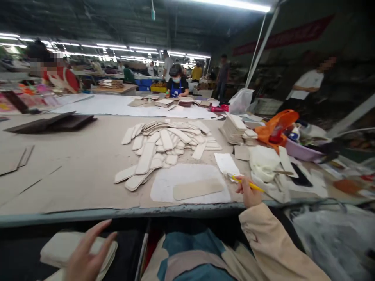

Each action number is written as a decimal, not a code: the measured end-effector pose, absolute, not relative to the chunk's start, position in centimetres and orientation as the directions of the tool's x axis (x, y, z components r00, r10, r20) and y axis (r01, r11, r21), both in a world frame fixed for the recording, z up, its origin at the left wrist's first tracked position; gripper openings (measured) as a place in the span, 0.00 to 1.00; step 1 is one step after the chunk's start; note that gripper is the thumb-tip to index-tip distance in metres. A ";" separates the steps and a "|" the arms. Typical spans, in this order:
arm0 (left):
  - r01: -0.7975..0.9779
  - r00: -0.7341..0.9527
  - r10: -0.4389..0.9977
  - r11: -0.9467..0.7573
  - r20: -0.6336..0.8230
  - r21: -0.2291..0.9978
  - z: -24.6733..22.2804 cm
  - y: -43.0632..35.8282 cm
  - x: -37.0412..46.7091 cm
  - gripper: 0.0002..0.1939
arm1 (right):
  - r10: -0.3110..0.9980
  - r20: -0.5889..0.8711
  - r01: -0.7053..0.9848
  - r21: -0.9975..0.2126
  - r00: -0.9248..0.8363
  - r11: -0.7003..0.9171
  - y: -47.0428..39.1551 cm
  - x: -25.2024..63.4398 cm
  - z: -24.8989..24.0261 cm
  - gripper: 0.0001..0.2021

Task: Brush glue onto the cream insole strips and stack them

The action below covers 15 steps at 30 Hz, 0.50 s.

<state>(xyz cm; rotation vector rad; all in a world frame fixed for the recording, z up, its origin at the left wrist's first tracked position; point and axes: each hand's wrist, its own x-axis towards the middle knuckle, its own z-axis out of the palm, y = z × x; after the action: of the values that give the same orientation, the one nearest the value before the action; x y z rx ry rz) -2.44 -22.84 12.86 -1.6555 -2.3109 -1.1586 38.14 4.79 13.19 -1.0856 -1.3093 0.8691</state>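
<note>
1. Right hand (pixel 250 193): fingers closed around a yellow tool (pixel 253 186), gripped like a pen. The tool lies at a slant, its tip pointing left.
2. Tool tip: at the lower part of the white paper (pixel 227 162). Contact between tip and paper cannot be determined.
3. Left hand (pixel 89 253): below the front edge of the table (pixel 88 168), thumb and index finger spread apart. No object is visible between these two fingers; the rest of the hand is cut off by the lower border.
4. Stack (pixel 60 246): pale pieces beneath and beside the left hand, on a dark surface. Contact with the hand cannot be determined.
5. Strip (pixel 199 189): beige, flat on the white sheet (pixel 164 179), near the table's front edge and left of the right hand.
6. Pile (pixel 165 140): pale, round-ended pieces, loosely overlapped, behind and left of the strip.
7. Block (pixel 233 130): pale pieces stacked upright, right of the pile.
8. White container (pixel 263 162): just behind the right hand, with a stick (pixel 283 172) at its right side.
9. Basin (pixel 303 150): lilac, filled, farther right, beside an orange bag (pixel 277 128).
</note>
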 end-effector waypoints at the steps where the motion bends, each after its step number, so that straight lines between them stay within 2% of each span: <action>1: 0.861 -0.333 0.818 0.061 0.470 0.505 12.5 -20.5 -1.6 0.20 | 0.945 0.309 0.082 -0.950 0.108 0.301 4.5 38.0 13.3 0.24; 4: 0.871 -0.054 0.875 -0.194 0.482 0.451 11.1 -12.7 1.7 0.25 | 0.949 0.290 -0.015 -0.956 0.124 0.294 3.7 37.3 13.8 0.22; 9: 0.865 0.140 0.906 -0.307 0.399 0.396 9.3 -4.8 4.4 0.37 | 0.996 0.085 -0.199 -0.976 0.008 0.085 2.4 33.7 13.7 0.18; 11: 0.869 0.169 0.913 -0.316 0.371 0.382 9.1 -4.1 4.2 0.34 | 0.996 0.026 -0.187 -0.982 -0.082 0.010 2.0 31.4 13.5 0.16; 15: 0.860 0.238 0.897 -0.373 0.373 0.348 8.6 -4.2 3.7 0.18 | 0.977 -0.009 -0.113 -0.993 -0.213 -0.034 1.5 27.4 13.2 0.16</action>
<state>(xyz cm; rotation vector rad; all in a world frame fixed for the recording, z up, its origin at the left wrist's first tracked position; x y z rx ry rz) 3.73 -4.21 8.65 -2.5261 -1.7955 -0.8422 27.39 1.55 13.19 -1.0291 -1.2640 1.4333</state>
